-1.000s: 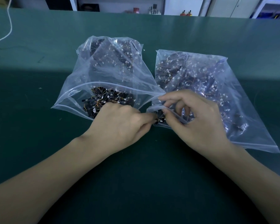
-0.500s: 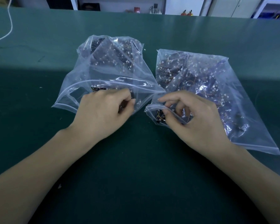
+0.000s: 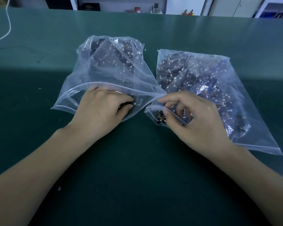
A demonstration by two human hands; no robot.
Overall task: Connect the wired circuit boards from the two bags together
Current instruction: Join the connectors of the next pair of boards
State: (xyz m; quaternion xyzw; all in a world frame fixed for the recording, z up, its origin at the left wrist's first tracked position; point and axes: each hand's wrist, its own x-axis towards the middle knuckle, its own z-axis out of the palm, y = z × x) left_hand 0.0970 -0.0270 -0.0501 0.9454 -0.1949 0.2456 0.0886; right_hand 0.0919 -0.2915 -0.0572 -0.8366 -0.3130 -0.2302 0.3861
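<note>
Two clear zip bags lie side by side on the green table, each full of small dark circuit boards with thin wires and white plugs. My left hand (image 3: 101,110) reaches into the open mouth of the left bag (image 3: 111,66), its fingers curled among the boards; what they hold is hidden. My right hand (image 3: 193,118) has its fingers inside the mouth of the right bag (image 3: 207,82), with the thumb pressing on the bag's rim beside a wired board (image 3: 160,119) at the opening.
The green table (image 3: 137,176) stretches wide in front of and around the bags. A white cable (image 3: 6,30) runs along the far left. Shelves and small items stand beyond the far edge.
My left hand has moved from the gap between the bags up and left, into the left bag's mouth. My right hand has stayed at the right bag's opening.
</note>
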